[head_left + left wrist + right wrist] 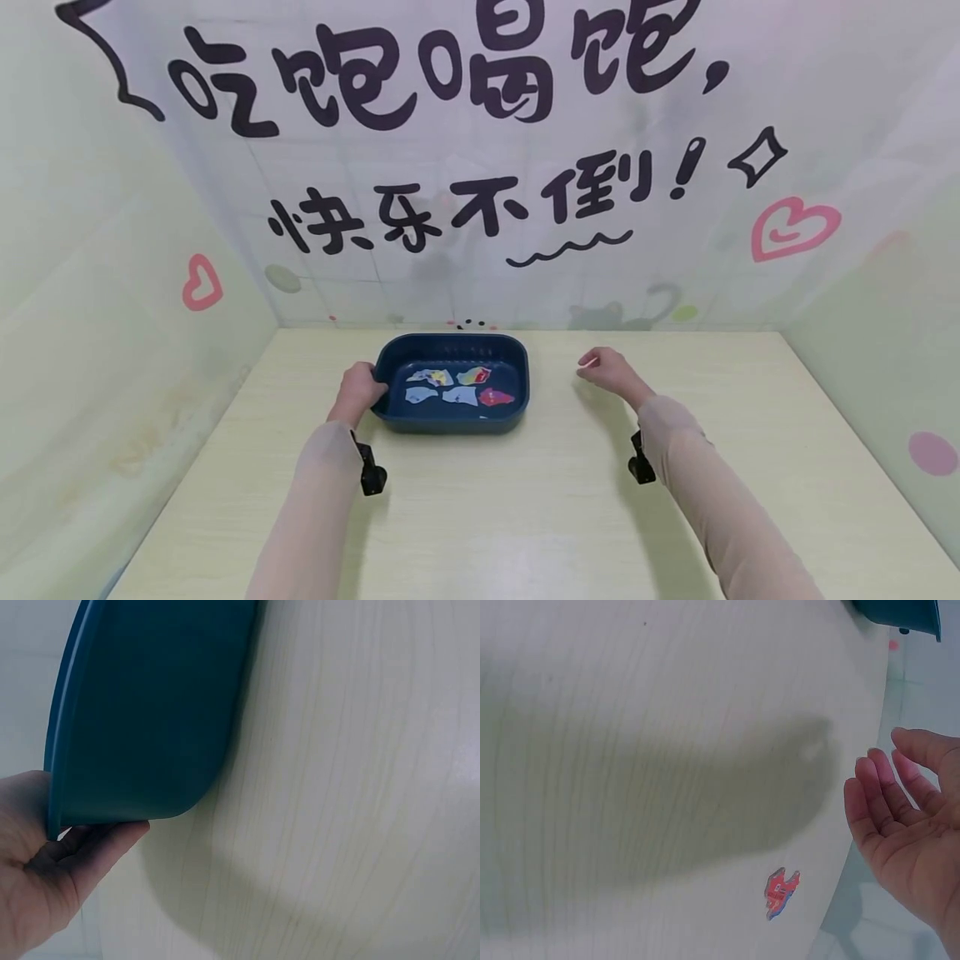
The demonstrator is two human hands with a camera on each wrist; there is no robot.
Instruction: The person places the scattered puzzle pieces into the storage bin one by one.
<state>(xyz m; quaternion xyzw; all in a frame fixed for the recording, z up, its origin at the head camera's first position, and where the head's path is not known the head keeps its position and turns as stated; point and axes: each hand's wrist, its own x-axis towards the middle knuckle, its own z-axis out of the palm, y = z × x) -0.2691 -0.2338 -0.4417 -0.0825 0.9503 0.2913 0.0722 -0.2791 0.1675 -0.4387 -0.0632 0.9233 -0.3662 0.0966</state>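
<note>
My left hand (357, 392) grips the left end of a dark blue rectangular tub (450, 426). In the left wrist view the rim lies between the thumb side of the hand (37, 877) and fingers under the tub's outer wall (157, 712). Several torn, printed scraps lie on its floor, among them a red scrap (496, 397) and a pale blue scrap (460, 395). To the right of the tub, apart from it, my right hand (606, 371) hovers with loosely bent fingers and holds nothing. Near that hand, a small red-and-blue scrap (780, 894) lies on the table.
The pale wood-grain table (517, 508) reaches back to a printed fabric wall (450, 292) just behind the tub. Similar fabric panels stand at the left and right. Each wrist carries a small black camera mount, such as the left mount (372, 477).
</note>
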